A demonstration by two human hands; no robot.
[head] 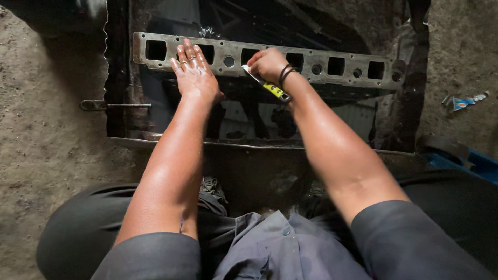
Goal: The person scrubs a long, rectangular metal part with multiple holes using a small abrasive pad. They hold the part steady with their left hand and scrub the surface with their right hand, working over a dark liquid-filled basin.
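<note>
- left hand (193,72) flat, fingers spread, pressing long metal gasket plate (332,66) over dark pit
- right hand (267,63) gripping yellow-handled scraper (268,85), blade on plate
- blue-white torn wrapper (464,101) on dirt floor, far right

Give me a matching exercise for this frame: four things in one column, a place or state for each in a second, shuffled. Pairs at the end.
Things:
1. left hand
2. right hand
3. yellow-handled tool
4. blue wrapper scrap

Places or states:
A. lies on the dirt floor at far right
B. flat, fingers spread, on the long metal plate
C. closed around a tool's handle
D. blade against the plate, handle sticking out under the wrist

Pairs: 1-B, 2-C, 3-D, 4-A
</note>
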